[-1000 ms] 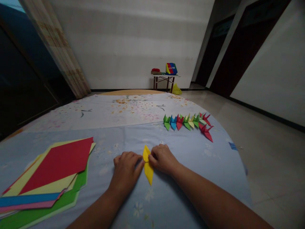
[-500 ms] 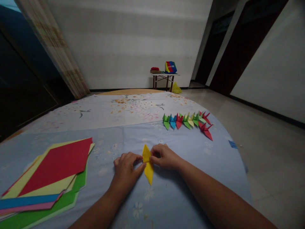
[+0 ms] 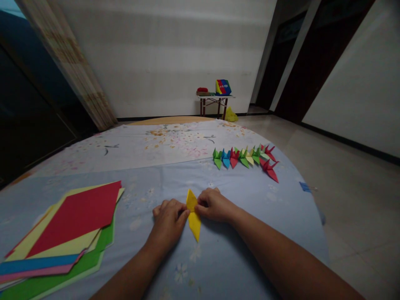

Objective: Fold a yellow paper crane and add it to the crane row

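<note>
A yellow folded paper point(image 3: 195, 225), long and pointed at both ends with a crease across its middle, lies on the blue floral tablecloth point(image 3: 237, 266). My left hand point(image 3: 170, 218) pinches its left edge near the crease, thumb and forefinger together. On the opposite edge, my right hand point(image 3: 214, 204) pinches the paper at about the same height, its other fingers curled in. The fingertips hide small parts of both edges.
At the left lies a stack of coloured paper sheets point(image 3: 78, 216), red on top. Several folded paper cranes point(image 3: 234, 158) stand in a row at the right back. A blue clip point(image 3: 305, 187) sits at the table's right edge. Beyond is a small side table point(image 3: 215, 97).
My left thumb and forefinger have drawn closer together at the paper's left edge, and that hand has shifted slightly right. My right hand stays nearly in place on the other edge.
</note>
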